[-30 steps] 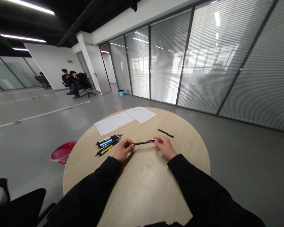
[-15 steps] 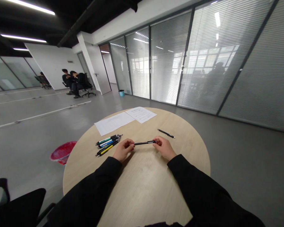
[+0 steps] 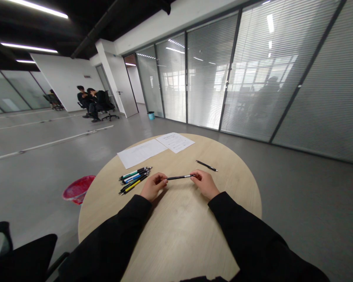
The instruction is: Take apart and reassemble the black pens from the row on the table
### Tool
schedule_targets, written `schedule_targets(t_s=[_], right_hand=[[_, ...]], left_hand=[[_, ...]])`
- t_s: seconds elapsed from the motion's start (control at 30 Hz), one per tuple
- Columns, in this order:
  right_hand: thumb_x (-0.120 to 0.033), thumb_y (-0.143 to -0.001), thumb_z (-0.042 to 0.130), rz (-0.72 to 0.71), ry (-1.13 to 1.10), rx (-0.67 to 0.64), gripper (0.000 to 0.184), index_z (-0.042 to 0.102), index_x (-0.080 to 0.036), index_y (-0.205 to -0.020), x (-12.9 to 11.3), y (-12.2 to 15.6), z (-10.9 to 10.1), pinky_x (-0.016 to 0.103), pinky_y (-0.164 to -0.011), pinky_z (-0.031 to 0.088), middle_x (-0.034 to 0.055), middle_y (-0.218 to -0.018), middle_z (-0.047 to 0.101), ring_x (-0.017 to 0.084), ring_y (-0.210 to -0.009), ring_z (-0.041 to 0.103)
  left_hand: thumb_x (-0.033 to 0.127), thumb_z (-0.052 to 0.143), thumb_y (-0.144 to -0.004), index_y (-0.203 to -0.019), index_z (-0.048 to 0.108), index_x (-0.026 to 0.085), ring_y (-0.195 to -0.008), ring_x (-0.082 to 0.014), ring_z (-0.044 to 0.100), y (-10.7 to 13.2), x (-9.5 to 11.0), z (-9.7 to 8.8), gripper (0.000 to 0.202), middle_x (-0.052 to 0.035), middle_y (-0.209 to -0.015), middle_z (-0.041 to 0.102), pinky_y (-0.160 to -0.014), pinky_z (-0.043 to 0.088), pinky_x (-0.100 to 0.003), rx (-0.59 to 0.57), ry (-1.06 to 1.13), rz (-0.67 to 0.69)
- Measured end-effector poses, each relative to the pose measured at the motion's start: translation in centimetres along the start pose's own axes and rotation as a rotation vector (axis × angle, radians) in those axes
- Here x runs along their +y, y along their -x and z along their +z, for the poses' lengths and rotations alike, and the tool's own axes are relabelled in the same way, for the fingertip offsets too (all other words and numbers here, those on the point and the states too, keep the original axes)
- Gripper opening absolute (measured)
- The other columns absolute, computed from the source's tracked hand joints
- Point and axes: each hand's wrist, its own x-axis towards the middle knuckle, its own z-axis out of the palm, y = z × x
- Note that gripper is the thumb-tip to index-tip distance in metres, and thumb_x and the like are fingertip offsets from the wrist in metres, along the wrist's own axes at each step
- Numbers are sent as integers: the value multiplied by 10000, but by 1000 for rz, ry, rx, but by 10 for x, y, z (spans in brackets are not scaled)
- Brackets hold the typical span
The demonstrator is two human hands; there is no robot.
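Both hands (image 3: 179, 185) sit near the middle of a round pale-wood counter (image 3: 176, 231), with black sleeves running back to the bottom of the frame. Between them, a black retractable pen (image 3: 179, 177) lies level above the counter. The left hand (image 3: 153, 187) is curled closed around one end of the pen, and the right hand (image 3: 204, 184) pinches the other end with its fingers bent inward.

Just left of the left hand, a group of pens (image 3: 134, 180) with green, blue and yellow barrels lies side by side. A single black pen (image 3: 206, 165) lies beyond the right hand, slanted and apart from it. Two printed paper sheets (image 3: 155, 149) lie overlapping near the far edge of the counter.

A red bin (image 3: 78, 189) stands on the floor beside the counter at the left. Two seated people (image 3: 91, 103) are at upper left, and a glass wall with blinds (image 3: 253, 70) fills the upper right.
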Motion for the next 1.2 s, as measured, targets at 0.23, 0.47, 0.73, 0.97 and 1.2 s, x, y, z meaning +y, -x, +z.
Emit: schedule_targets(t_s=[0.23,0.47,0.73,0.97,1.2], right_hand=[[-332,-846,574,-41,63,-36,195,702,-186,-825,-5,1,-3,261,-604,401,17,-702,654,151,-635,550],[-322,-877,546,-27,33,-62,198,679,-190,-812,-7,2,-4,258,-608,412,5,-688,655,146,-611,581],[-330,-889,536,-22,-2,-70,206,656,-198,-787,-6,2,-3,257,-603,427,-1,-669,640,145,-587,586],[-330,-884,538,-15,-4,-78,203,660,-196,-792,-7,2,-3,257,-603,428,-1,-668,639,145,-591,581],[-327,-886,538,-34,13,-71,205,668,-193,-801,-7,2,-2,250,-602,412,-6,-662,631,139,-593,568]], left_hand=[[503,648,-768,-765,582,169,-570,-124,527,1,3,2,341,15,-631,591,-580,419,-250,5,-25,17],[526,589,-814,-746,551,176,-563,-123,495,2,6,2,358,14,-622,575,-582,405,-251,-18,-64,44],[531,467,-895,-703,507,213,-581,-152,438,7,12,1,374,32,-594,481,-593,358,-275,-87,-263,90],[552,409,-918,-634,469,209,-563,-146,415,7,9,2,450,30,-575,457,-572,338,-273,-98,-290,99],[595,399,-906,-611,498,198,-482,-131,394,6,4,3,504,30,-508,440,-505,314,-267,-47,-232,20]])
